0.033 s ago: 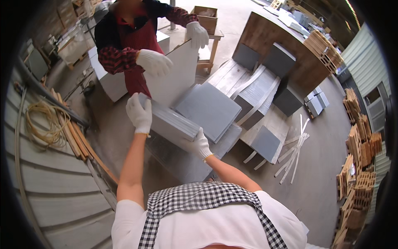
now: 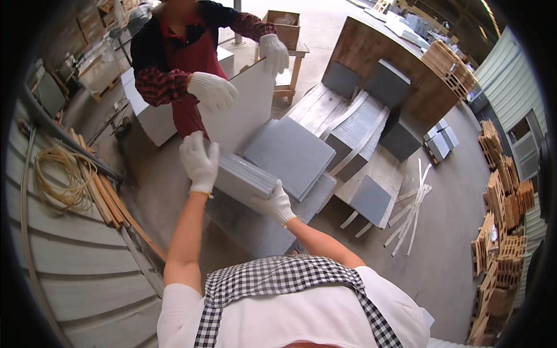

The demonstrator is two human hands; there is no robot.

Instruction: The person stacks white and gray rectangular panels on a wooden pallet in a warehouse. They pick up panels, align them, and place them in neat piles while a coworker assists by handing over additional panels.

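Note:
In front of me several thin grey slabs (image 2: 246, 177) stand on edge in a tight row on a grey surface (image 2: 238, 229). My left hand (image 2: 199, 163), in a white knit glove, is at the row's left end and hides it, fingers raised and thumb apart. The gloved right hand (image 2: 278, 206) grips the right end, thumb up along the corner; its other fingers are partly hidden. Just beyond lies a flat stack of larger grey slabs (image 2: 290, 153). Across from me, a person in a red apron (image 2: 194, 64) steadies a big upright pale panel (image 2: 246, 104) with gloved hands.
Strapped grey slabs (image 2: 360, 124) rest on a wooden pallet (image 2: 380, 168) to the right, by a tall brown board (image 2: 394, 64). White strips (image 2: 412, 209) litter the floor. A coiled hose (image 2: 64, 180) and wooden strips (image 2: 110, 197) lie left; pallets (image 2: 499, 261) line the far right.
My left hand has shifted a little right and toward me, its thumb coming off the row's top edge. The right hand stays at the right end.

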